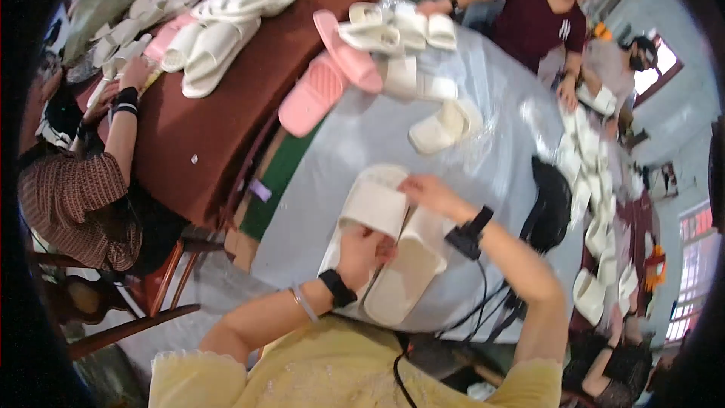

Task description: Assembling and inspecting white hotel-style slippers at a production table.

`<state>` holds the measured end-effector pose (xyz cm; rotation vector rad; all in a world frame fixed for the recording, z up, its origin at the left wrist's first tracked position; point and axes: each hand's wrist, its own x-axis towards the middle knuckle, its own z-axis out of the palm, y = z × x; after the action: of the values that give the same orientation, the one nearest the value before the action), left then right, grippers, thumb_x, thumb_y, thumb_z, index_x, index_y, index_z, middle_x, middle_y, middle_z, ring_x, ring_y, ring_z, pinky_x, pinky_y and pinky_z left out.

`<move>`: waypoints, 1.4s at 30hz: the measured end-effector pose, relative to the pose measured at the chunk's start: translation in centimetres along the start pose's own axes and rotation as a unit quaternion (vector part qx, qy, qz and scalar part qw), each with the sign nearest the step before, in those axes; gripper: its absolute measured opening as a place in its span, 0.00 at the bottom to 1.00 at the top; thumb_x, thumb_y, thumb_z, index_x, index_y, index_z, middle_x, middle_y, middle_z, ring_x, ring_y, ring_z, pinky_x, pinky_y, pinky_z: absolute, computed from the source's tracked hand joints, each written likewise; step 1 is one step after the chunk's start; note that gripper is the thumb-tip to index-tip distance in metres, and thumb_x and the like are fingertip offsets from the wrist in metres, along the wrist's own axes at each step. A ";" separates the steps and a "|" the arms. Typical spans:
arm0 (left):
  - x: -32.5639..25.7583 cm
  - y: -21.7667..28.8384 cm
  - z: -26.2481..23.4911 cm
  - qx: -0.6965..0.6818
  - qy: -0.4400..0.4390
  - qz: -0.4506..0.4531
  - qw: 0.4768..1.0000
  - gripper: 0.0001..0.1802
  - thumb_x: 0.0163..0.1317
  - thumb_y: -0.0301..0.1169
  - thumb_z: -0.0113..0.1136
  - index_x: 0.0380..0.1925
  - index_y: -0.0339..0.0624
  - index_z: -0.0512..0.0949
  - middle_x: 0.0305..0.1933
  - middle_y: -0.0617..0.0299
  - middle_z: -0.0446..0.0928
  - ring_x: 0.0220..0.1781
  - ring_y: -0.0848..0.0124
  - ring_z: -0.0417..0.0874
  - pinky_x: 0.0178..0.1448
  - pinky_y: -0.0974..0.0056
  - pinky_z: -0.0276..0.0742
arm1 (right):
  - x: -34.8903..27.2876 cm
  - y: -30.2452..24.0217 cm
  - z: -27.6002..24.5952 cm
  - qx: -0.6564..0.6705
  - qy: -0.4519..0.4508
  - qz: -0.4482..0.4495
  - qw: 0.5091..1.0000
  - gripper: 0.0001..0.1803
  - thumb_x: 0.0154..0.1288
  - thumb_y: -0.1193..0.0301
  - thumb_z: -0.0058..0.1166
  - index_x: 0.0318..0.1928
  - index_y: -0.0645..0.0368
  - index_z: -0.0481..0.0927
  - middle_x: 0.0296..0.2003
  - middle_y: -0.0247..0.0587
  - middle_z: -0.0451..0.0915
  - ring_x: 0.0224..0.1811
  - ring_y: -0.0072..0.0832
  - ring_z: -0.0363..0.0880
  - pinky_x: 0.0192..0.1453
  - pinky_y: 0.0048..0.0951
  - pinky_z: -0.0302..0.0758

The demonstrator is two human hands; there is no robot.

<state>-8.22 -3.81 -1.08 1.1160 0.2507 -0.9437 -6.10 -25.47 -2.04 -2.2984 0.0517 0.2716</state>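
Observation:
Two white slide slippers lie side by side on the table in front of me. My left hand [364, 255] rests on the left slipper [371, 208], behind its strap, with curled fingers at its inner edge. My right hand [434, 195] reaches over the right slipper [400, 276] and pinches near the toe end, where the two slippers meet. The fingertips there are partly hidden, and the right slipper's strap is partly covered by my right hand and wrist.
Pink slippers [313, 94] and more white slippers [445, 127] lie farther up the grey table [343, 136]. A black bundle [547, 208] sits to the right, with cables near my right forearm. A brown-covered table [177, 140] stands at left, and people work on both sides.

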 end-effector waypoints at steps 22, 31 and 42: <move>3.8 1.7 1.5 -0.011 0.051 -0.065 0.996 0.12 0.61 0.39 0.54 0.22 0.47 0.70 0.17 0.68 0.68 0.13 0.78 0.65 0.14 0.71 0.61 | 0.5 -1.9 -3.1 0.079 -0.247 0.078 0.963 0.15 0.56 0.74 0.49 0.45 0.52 0.81 0.24 0.22 0.77 0.22 0.11 0.68 0.26 0.14 0.67; 4.3 0.9 0.6 -0.053 -0.006 -0.051 0.997 0.11 0.63 0.37 0.51 0.24 0.45 0.70 0.21 0.66 0.71 0.15 0.77 0.68 0.15 0.71 0.65 | 0.0 -1.4 -2.1 0.081 -0.175 0.037 0.981 0.13 0.61 0.69 0.49 0.43 0.58 0.80 0.25 0.26 0.77 0.24 0.13 0.70 0.30 0.17 0.69; -2.7 11.3 1.5 0.544 -0.145 0.215 0.798 0.16 0.63 0.35 0.51 0.46 0.38 0.76 0.39 0.62 0.79 0.44 0.72 0.78 0.47 0.69 0.72 | -4.5 -1.5 -2.7 0.004 0.122 -0.038 0.992 0.09 0.62 0.67 0.47 0.38 0.59 0.74 0.27 0.43 0.77 0.29 0.35 0.75 0.34 0.31 0.70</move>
<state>-1.83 -2.41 8.60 1.9268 -0.8992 -0.8010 -9.79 -26.67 1.78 -2.3090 0.0885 -0.0506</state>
